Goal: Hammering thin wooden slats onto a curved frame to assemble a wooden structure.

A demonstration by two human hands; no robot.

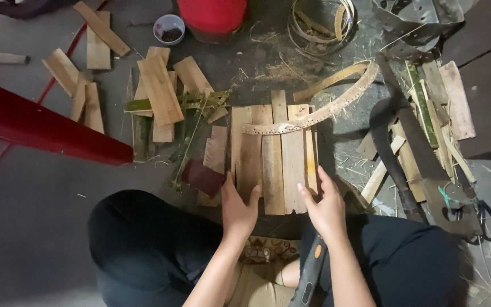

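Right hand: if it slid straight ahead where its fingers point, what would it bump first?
Probably the pale curved strip with punched holes lying across the flat wooden slats that the right hand touches; height is unclear.

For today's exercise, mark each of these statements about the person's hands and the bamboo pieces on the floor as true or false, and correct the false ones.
1. Both hands rest on the row of flat bamboo slats. True.
2. The left hand holds a saw. False: it lies on the slats, holding no tool.
3. A curved perforated strip lies across the slats' far end. True.
4. The small bowl sits beside the right hand. False: it is far off, at the top.
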